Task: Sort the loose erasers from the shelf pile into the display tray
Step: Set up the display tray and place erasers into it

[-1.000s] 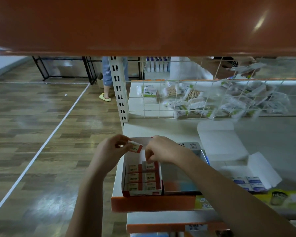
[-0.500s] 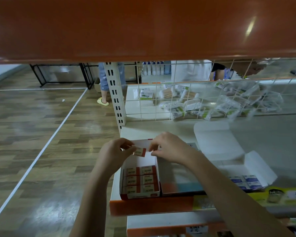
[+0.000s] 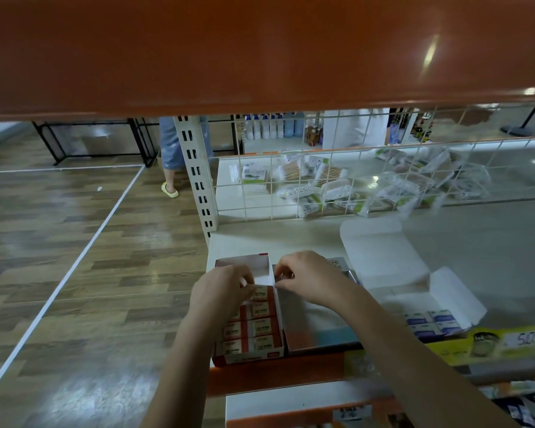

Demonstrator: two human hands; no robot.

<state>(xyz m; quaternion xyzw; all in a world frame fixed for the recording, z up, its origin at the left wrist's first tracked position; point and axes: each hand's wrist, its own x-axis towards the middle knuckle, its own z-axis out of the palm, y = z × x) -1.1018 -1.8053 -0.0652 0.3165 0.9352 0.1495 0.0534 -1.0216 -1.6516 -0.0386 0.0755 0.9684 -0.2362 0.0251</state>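
Both hands, left hand [image 3: 221,291] and right hand [image 3: 306,278], pinch erasers over the display tray [image 3: 272,355]; rows filled toward 6 o'clock, 12 o'clock end bare.

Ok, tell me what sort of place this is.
Most likely a shop aisle: slotted retail shelving, a shelf-edge price tag, packs of cotton swabs behind a wire grid, and a display tray of boxed erasers.

Single head-mounted wide-angle view, aimed forward and down from close range at the shelf [image 3: 291,239]. The underside of the upper shelf [image 3: 260,50] fills the top of the frame; the floor [image 3: 74,273] occupies the left. No second view.
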